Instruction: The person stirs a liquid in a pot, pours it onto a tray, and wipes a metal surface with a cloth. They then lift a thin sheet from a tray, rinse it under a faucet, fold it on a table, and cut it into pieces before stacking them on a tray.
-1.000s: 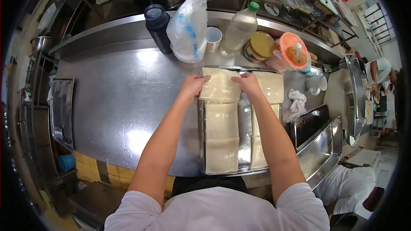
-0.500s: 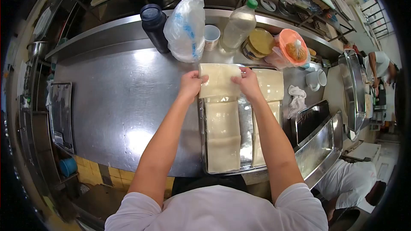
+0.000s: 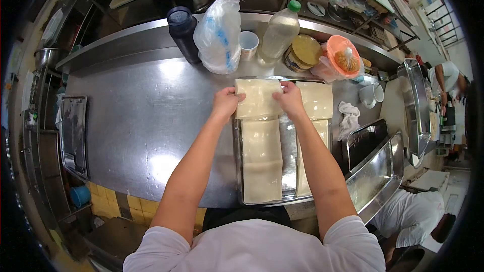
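Note:
A pale, flat sheet (image 3: 258, 99) lies at the far left end of a metal tray (image 3: 289, 146). My left hand (image 3: 227, 102) pinches the sheet's left edge, and my right hand (image 3: 290, 98) pinches its right edge. Nearer to me in the same column are more pale sheets (image 3: 261, 143), end to end. A second column of sheets (image 3: 316, 102) runs along the tray's right side, partly covered by my right forearm. Bare shiny metal shows between the columns.
Behind the tray stand a dark bottle (image 3: 182, 32), a plastic bag (image 3: 218, 35), a white cup (image 3: 248, 45), a green-capped bottle (image 3: 280, 32), a tub (image 3: 303, 52) and an orange container (image 3: 343, 55). A cloth (image 3: 349, 118) and empty trays (image 3: 373, 171) lie right. Other people work nearby.
The held sheet has come down slightly toward me and now lies flatter over the tray's far end, with both hands still at its edges. The tray's far rim shows more.

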`<state>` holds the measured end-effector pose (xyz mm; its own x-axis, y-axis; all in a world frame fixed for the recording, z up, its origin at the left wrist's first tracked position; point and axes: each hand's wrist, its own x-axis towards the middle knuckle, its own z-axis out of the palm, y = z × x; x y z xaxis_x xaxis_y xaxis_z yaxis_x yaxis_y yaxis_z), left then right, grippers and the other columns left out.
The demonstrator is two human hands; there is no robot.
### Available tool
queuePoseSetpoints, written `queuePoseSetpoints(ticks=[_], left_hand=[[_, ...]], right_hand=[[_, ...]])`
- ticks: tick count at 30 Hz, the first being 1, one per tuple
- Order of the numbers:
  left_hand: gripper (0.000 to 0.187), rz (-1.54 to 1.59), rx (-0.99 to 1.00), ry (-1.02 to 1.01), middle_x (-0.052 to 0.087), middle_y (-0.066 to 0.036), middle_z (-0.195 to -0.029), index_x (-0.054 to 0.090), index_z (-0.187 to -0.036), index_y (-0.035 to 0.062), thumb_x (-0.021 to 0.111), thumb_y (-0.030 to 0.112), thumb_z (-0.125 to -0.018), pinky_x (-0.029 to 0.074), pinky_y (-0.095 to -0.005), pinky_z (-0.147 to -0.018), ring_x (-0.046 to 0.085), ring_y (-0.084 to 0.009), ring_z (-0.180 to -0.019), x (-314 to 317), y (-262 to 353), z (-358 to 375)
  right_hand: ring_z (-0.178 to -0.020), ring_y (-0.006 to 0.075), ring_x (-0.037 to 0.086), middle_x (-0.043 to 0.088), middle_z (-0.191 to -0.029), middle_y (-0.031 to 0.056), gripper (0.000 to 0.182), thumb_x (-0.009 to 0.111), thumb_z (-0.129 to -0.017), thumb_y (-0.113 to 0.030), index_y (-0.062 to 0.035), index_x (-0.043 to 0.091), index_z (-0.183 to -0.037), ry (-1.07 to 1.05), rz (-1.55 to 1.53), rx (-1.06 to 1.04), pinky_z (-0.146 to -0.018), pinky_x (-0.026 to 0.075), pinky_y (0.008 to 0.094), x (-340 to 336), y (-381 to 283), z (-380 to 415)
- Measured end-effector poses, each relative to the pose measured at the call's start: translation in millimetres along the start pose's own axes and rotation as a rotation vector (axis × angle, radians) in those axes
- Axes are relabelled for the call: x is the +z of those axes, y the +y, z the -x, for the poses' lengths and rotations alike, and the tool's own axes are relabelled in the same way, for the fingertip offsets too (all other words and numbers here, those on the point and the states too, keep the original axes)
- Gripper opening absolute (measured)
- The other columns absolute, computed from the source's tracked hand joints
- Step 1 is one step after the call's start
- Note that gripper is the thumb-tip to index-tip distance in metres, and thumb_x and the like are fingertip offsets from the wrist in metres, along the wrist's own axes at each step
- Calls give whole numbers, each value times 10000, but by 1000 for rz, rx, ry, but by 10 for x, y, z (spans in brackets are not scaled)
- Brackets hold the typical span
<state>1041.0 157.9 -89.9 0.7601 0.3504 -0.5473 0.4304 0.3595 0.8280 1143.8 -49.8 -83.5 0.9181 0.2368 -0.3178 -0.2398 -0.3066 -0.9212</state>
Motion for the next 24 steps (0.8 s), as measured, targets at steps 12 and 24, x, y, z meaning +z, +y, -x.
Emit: queuePoseSetpoints(ticks=[12,24], left_hand=[[360,-356,306,336,737,-109,-1103,673,-1208,-8,774,80,-874,561,-312,-811,693,-161,-939,-57,-72,125],[392,-360,245,-97,711,-80,-1066,658,-1231,-19,756,178,-906,524,-301,-834,658,-170,-956,1500,-262,339]], right_hand=[[-953,341,719,734,-1035,209,557,703,-770,-135,52,609,-1286,228,382,-212,-850,561,410,-445,179,7],[-1043,417,706,719,-1090,298,461,729,-783,-224,92,702,-1118,279,863,116,-910,549,439,-1947,159,-118]])
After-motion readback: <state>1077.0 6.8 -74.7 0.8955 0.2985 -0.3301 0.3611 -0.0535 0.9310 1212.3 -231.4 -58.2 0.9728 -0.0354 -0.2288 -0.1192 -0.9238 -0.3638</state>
